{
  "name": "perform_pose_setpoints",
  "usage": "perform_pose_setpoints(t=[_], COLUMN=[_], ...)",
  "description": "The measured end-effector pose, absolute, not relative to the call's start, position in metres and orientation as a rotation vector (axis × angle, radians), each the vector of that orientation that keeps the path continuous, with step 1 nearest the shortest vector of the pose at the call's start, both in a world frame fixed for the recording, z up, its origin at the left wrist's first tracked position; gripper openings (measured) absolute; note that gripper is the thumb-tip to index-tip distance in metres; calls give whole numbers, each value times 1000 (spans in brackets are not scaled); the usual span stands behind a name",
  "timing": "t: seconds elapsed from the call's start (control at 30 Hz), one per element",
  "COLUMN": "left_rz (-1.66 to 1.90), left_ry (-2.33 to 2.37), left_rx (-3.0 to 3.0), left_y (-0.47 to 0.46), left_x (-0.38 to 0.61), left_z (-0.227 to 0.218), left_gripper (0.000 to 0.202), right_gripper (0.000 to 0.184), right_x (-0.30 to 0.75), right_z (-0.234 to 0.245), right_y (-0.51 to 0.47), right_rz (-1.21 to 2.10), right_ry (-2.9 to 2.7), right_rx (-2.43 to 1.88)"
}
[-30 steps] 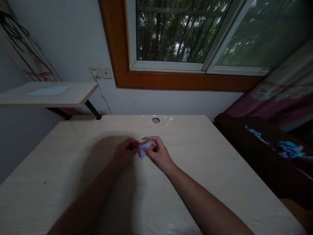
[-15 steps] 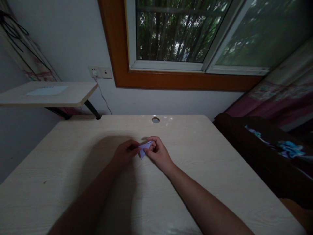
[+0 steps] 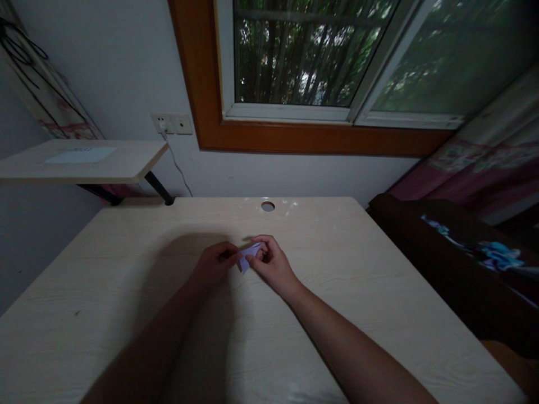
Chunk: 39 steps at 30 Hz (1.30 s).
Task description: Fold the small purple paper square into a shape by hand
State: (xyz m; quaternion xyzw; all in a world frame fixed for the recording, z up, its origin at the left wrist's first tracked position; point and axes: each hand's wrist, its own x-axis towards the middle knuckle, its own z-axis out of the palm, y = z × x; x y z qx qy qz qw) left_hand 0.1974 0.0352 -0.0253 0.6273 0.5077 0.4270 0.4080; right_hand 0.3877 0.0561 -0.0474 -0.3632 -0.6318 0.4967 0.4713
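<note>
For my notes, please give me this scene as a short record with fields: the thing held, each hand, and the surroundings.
Held thing: small folded purple paper
Left hand: pinches the paper's left side
Right hand: holds its right side
Surface: pale table, round hole near far edge
Far left: raised shelf bearing a pale sheet
Beyond table: window, wall socket

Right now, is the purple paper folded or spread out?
Folded: the paper, pinched by the left hand and right hand, has a pointed corner and a layered-looking top edge. Fold count: cannot tell.
</note>
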Motion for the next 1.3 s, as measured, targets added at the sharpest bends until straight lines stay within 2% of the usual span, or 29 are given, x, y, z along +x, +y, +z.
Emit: perform_pose_setpoints(t=[0.3,0.5,0.8,1.3], left_rz=[1098,1211,1252,1339], left_ry=[1279,1225,1131,971], left_rx=[1565,1508,1643,1677], left_y=[39,40,42,44], left_x=[193,192,189,188], left_z=[-39,-43,-37,-38], left_gripper=[23,29,14,11], right_gripper=[41,42,44,45], right_x=[388,387,392,392], right_z=[-51,-46,-40,-42], right_y=[58,61,62,63], right_rz=[1243,1430,1598,1621], right_ry=[-1511,-1360,-1308,-1301], right_rx=[-869,-765,-713,-696])
